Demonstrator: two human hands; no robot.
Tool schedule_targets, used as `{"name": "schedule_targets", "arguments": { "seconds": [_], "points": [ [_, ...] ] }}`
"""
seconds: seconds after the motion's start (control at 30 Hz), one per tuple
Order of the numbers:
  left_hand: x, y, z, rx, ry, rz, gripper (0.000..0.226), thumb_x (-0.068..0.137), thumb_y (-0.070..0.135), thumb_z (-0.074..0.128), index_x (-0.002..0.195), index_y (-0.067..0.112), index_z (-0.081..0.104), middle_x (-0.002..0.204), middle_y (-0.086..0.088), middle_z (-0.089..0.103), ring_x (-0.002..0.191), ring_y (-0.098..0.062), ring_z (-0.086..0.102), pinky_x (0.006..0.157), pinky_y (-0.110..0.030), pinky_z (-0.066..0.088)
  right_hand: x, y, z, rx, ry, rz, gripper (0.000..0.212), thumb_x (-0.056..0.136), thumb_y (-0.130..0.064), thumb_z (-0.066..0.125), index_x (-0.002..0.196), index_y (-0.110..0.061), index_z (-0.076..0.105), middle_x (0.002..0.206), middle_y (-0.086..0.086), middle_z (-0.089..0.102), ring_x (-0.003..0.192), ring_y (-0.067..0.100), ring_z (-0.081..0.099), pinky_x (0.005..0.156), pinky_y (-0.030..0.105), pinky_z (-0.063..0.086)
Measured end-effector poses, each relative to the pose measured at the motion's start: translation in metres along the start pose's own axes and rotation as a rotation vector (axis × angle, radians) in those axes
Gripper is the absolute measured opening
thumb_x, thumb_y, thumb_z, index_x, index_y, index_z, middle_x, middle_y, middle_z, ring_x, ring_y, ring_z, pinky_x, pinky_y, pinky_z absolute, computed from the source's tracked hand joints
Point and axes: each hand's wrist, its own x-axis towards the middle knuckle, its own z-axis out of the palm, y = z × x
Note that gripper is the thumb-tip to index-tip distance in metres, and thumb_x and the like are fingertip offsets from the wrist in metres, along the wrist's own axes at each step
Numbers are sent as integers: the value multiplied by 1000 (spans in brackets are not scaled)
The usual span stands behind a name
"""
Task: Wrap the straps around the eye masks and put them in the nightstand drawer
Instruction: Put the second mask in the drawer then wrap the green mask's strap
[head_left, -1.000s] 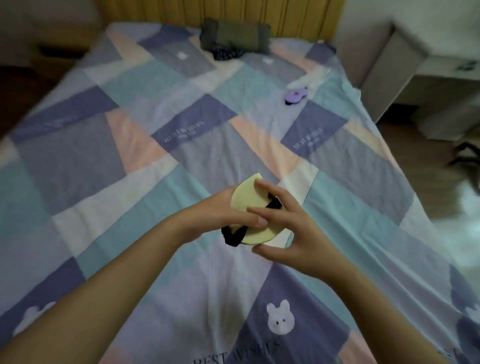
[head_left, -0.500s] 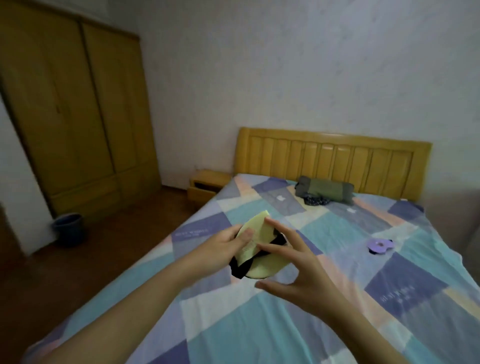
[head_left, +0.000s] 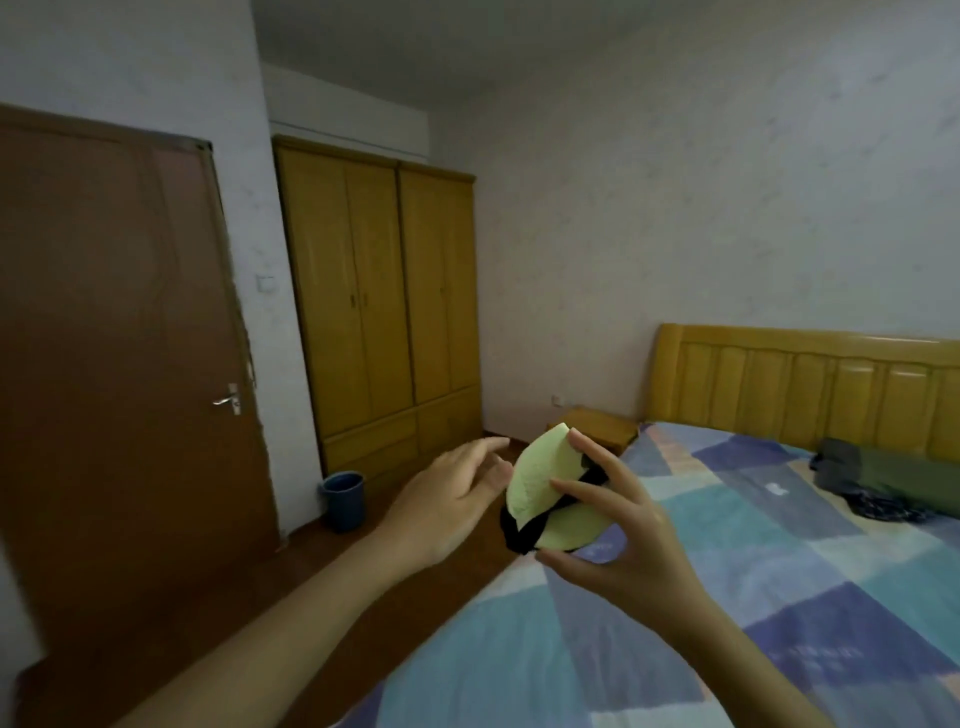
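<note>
A bedroom with pale walls is shown, and a bed (head_left: 779, 597) covered by a patchwork spread of blue, purple and pale blocks serves as the landmark. At the head of the bed a yellow wooden headboard (head_left: 805, 384) is seen against the wall. Just beside the bed, at the headboard end, a low wooden nightstand (head_left: 605, 428) is partly visible; whether its drawer stands open cannot be told. Farther from the bed along the wall a tall yellow wardrobe (head_left: 379, 306) is placed, with a blue bin (head_left: 343, 500) on the floor near its foot, and beyond that a brown door (head_left: 119, 353) is shut. On the bed, close to the headboard, a dark green folded bundle (head_left: 883, 478) is laid. Above the near edge of the bed a pale yellow-green eye mask (head_left: 540, 488) is held up, folded, with its black strap (head_left: 540, 522) wound across it. The mask is pinched by the right hand (head_left: 618, 535), fingertips on the upper edge and face and the thumb beneath it. The left hand (head_left: 452, 499) is held just beside the mask, on the side away from the bed, its fingers relaxed and spread, gripping nothing; whether it touches the mask cannot be told.
</note>
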Motion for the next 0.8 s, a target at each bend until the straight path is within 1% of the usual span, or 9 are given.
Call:
{"name": "schedule_targets", "arguments": {
  "seconds": [0.1, 0.17, 0.23, 0.37, 0.43, 0.5, 0.57, 0.67, 0.8],
  "points": [
    [0, -65, -37, 337, 115, 24, 63, 90, 65, 31, 146, 39, 21, 148, 17, 32, 134, -5, 30, 106, -34, 33, 30, 1, 45, 20, -16, -10, 53, 67, -34, 81, 115, -19, 64, 149, 1, 37, 135, 3, 35, 98, 7, 38],
    [1, -109, -57, 452, 140, 18, 67, 90, 62, 40, 147, 39, 14, 153, 16, 22, 139, -5, 22, 108, -34, 29, 50, 7, 73, 40, -40, -15, 52, 68, -36, 80, 116, -22, 63, 150, -2, 36, 135, 2, 34, 99, 11, 40],
    [6, -150, -76, 507, 153, 0, 72, 88, 63, 43, 148, 40, 9, 154, 16, 18, 140, -5, 20, 109, -34, 29, 71, 18, 101, 68, -65, -15, 53, 68, -37, 81, 117, -26, 63, 151, -6, 35, 136, 4, 35, 99, 15, 43],
    [37, -221, -107, 549, 190, -43, 75, 86, 63, 45, 147, 40, 7, 154, 15, 20, 138, -8, 25, 109, -37, 33, 119, 52, 161, 129, -110, -14, 55, 68, -43, 79, 119, -34, 61, 150, -12, 35, 137, 8, 36, 101, 27, 47],
    [60, -254, -121, 573, 220, -42, 75, 87, 60, 47, 147, 39, 8, 153, 13, 23, 138, -9, 27, 108, -36, 32, 149, 72, 195, 139, -121, -37, 55, 69, -40, 81, 120, -31, 61, 150, -10, 36, 137, 11, 37, 102, 37, 47],
    [84, -285, -139, 622, 254, -38, 73, 87, 57, 48, 147, 37, 12, 150, 12, 29, 135, -11, 30, 104, -33, 32, 184, 90, 231, 152, -126, -56, 55, 69, -38, 81, 120, -29, 61, 150, -10, 37, 137, 11, 37, 102, 41, 47],
    [107, -317, -159, 662, 269, -52, 70, 88, 55, 48, 146, 35, 15, 148, 12, 33, 132, -11, 34, 99, -32, 34, 222, 106, 268, 180, -126, -74, 54, 71, -42, 79, 120, -28, 62, 149, -12, 37, 137, 9, 37, 104, 41, 45],
    [133, -369, -193, 724, 259, -77, 69, 88, 53, 50, 146, 34, 19, 147, 10, 35, 131, -12, 36, 98, -33, 36, 276, 125, 326, 226, -143, -95, 53, 72, -44, 77, 120, -27, 62, 149, -14, 36, 138, 10, 35, 105, 40, 44],
    [157, -443, -241, 763, 293, -135, 68, 87, 52, 52, 145, 32, 22, 148, 9, 35, 133, -14, 35, 99, -34, 35, 336, 142, 402, 251, -150, -111, 50, 72, -32, 80, 118, -23, 64, 149, -13, 37, 138, 7, 33, 107, 37, 42]
  ]
}}
